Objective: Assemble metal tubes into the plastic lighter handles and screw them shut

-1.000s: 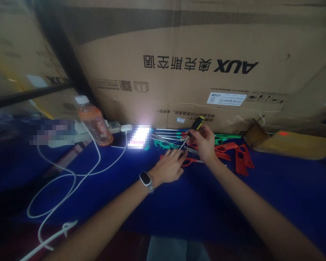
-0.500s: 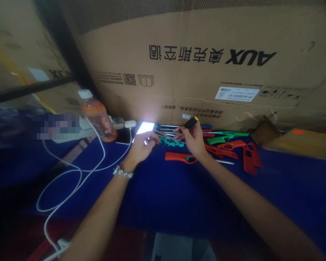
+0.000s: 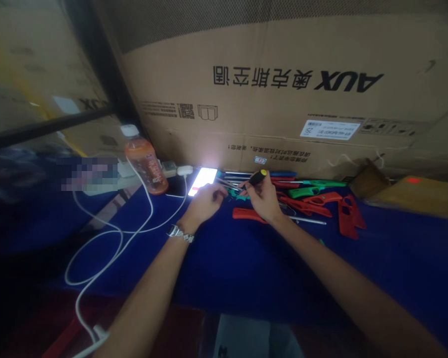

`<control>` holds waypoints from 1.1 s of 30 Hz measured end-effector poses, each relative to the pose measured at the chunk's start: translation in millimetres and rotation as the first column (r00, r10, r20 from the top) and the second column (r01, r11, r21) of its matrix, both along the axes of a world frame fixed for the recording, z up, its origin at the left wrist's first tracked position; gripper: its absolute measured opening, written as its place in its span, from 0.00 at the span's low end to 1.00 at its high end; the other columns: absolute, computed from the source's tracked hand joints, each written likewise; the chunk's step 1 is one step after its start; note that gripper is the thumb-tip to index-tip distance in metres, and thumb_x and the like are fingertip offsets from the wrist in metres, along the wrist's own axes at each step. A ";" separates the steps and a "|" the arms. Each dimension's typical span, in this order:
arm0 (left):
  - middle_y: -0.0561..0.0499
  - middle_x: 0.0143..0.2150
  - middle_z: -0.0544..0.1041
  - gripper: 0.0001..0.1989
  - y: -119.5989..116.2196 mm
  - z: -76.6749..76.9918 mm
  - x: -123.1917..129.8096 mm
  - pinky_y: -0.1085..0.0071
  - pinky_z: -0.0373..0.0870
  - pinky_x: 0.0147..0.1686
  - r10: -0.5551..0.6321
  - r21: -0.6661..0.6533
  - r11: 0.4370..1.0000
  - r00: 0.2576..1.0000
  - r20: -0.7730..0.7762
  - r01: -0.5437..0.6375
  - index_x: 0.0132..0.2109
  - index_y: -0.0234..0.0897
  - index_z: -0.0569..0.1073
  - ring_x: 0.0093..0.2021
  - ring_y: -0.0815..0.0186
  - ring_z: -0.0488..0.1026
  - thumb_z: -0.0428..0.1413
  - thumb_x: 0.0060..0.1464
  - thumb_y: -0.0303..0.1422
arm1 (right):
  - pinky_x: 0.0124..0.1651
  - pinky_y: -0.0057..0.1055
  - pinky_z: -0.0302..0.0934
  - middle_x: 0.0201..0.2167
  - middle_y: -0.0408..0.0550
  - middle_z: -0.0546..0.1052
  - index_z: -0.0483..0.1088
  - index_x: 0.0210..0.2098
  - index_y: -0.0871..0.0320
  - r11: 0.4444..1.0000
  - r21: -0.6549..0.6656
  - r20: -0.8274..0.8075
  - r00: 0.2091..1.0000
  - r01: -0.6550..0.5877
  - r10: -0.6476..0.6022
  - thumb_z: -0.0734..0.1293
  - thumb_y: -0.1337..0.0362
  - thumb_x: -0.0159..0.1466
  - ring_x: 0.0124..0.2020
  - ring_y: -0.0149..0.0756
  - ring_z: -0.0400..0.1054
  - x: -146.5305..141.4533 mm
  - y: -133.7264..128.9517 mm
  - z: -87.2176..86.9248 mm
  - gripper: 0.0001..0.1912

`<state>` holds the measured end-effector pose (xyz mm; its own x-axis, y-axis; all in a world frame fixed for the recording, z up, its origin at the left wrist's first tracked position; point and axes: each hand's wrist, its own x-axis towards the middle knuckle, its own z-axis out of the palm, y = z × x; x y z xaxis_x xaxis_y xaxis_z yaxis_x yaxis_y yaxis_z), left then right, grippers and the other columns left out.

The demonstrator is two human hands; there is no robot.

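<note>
A black-and-yellow screwdriver is grasped in the right grip; the left grip is curled, and whether anything is pinched in it cannot be told. Green pieces are spread between the two grips, and a red casing is partly hidden by the right one. The left fingers could be jabbed if the screwdriver skids, as its tip, not clearly made out, is seemingly aimed their way; the lit phone, just beyond the left grip, could be knocked by a jerk. Forward movement is limited by the carton, rightward movement by red casings; nearer the person, withdrawal room is offered by the blue worktop.
</note>
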<state>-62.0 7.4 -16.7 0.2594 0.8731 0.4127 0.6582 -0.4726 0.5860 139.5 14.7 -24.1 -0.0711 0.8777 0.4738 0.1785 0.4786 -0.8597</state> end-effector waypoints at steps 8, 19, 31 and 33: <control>0.49 0.38 0.80 0.11 1.0 -5.3 3.0 0.63 0.73 0.41 -0.033 0.024 0.999 0.999 0.015 0.033 0.41 0.37 0.77 0.37 0.62 0.75 0.54 0.55 0.21 | 0.36 0.36 0.75 0.38 0.47 0.82 0.57 0.40 0.52 1.000 0.012 -0.099 0.995 0.019 -0.018 0.67 0.51 0.66 0.29 0.35 0.79 0.8 -4.4 -8.3 0.16; 0.47 0.42 0.80 0.16 -5.3 -7.1 13.0 0.63 0.72 0.42 -0.071 -0.013 0.997 0.990 0.126 0.073 0.41 0.36 0.77 0.40 0.61 0.74 0.70 0.48 0.37 | 0.34 0.36 0.76 0.35 0.42 0.81 0.58 0.41 0.50 0.999 -0.029 -0.376 0.927 -0.022 0.010 0.70 0.50 0.64 0.27 0.35 0.78 8.6 -31.7 12.3 0.18; 0.51 0.36 0.83 0.06 -6.0 -7.1 15.7 0.67 0.70 0.35 -0.081 -0.036 0.996 0.988 0.130 0.086 0.38 0.39 0.80 0.33 0.64 0.75 0.64 0.56 0.36 | 0.37 0.42 0.78 0.37 0.42 0.81 0.59 0.41 0.49 0.997 -0.054 -0.406 0.913 -0.055 0.029 0.71 0.51 0.63 0.28 0.37 0.78 10.2 -42.4 22.9 0.18; 0.51 0.36 0.83 0.05 -6.4 -7.1 17.1 0.67 0.70 0.35 -0.077 -0.021 0.997 0.989 0.130 0.081 0.37 0.39 0.80 0.33 0.64 0.75 0.63 0.56 0.35 | 0.36 0.42 0.78 0.37 0.42 0.81 0.59 0.41 0.49 0.996 -0.061 -0.407 0.913 -0.069 0.039 0.71 0.50 0.62 0.28 0.38 0.78 9.4 -43.1 23.0 0.19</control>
